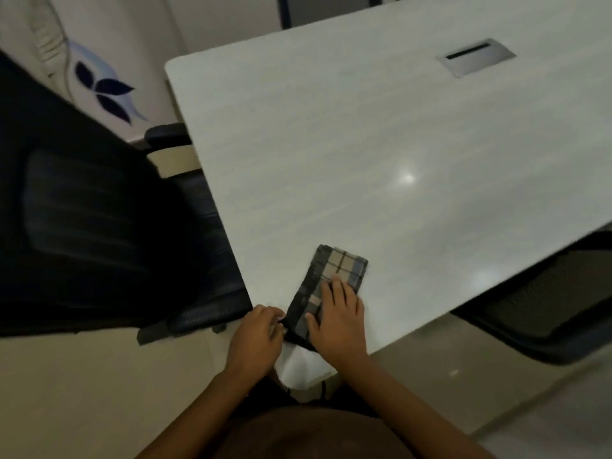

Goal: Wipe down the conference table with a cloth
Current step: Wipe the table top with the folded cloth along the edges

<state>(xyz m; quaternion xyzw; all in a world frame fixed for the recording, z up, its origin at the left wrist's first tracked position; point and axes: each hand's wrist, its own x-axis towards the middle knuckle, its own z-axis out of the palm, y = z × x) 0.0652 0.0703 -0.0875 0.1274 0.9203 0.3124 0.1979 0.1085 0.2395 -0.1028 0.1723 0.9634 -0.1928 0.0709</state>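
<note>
Right hand [341,323], in the lower middle of the frame, lies flat on a folded plaid cloth [334,270], with its fingers straight and slightly spread and pressing down on the fabric. Left hand [256,336] sits just beside it to the left. Its fingers are curled in at the cloth's near left edge and pinch the dark border there. The 2 hands are close together but do not touch.

The cloth is checked in grey, beige and pale blue. It rests on the near corner of the conference table [364,144], close to the table's left edge, and its far end reaches toward the middle of the frame. The pale tabletop runs diagonally from the lower middle to the upper right and shows 2 soft glints of light.

A grey cable port [477,57] with a dark slot is set into the tabletop at the upper right. A black office chair [99,210] fills the left side, pushed against the table's left edge. Part of a second chair [546,309] shows under the table's edge at the right. A dark blue flower decal [109,91] marks the wall at the upper left.
</note>
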